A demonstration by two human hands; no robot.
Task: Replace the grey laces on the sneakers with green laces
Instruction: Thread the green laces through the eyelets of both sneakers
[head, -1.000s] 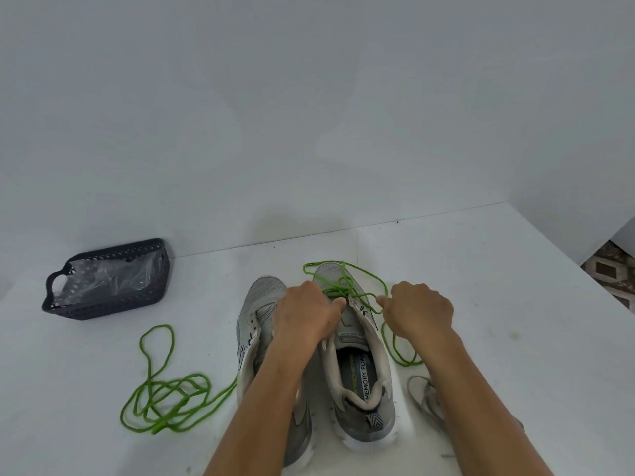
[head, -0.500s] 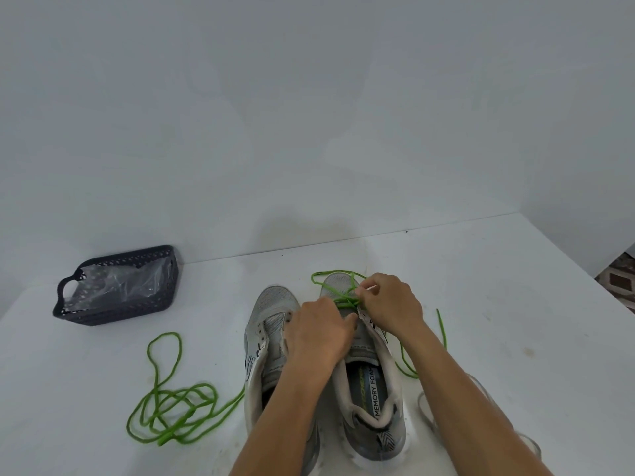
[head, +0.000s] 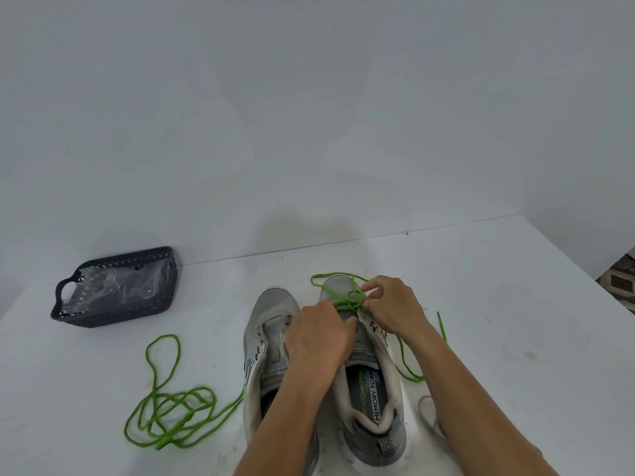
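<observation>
**Both hands busy at the right sneaker's eyelets**

Two grey mesh sneakers with white soles stand side by side on the white table (head: 481, 304), toes pointing away from the person. The left grey sneaker (head: 271, 314) shows bare eyelets on the part I can see. The right grey sneaker (head: 371, 389) has a bright green round lace (head: 347, 297) crossing its forward eyelets, with a loop lying over the toe and a loose end trailing off to the right side onto the table.

The left hand (head: 316, 334) lies over the gap between the two shoes, fingers curled down onto the right sneaker's tongue and eyelet edge; whether it actually pinches the lace I cannot tell. The right hand (head: 391, 307) has its fingertips drawn together, pinching the green lace just at the eyelets.

A second green lace (head: 171, 407) lies in a loose tangle on the table to the left of the shoes. A pale grey lace (head: 429, 410) lies beside the right shoe, partly hidden under the right forearm. Farther left, well apart, sits a dark perforated plastic basket (head: 113, 314) with clear plastic wrap (head: 120, 283) inside it.
</observation>
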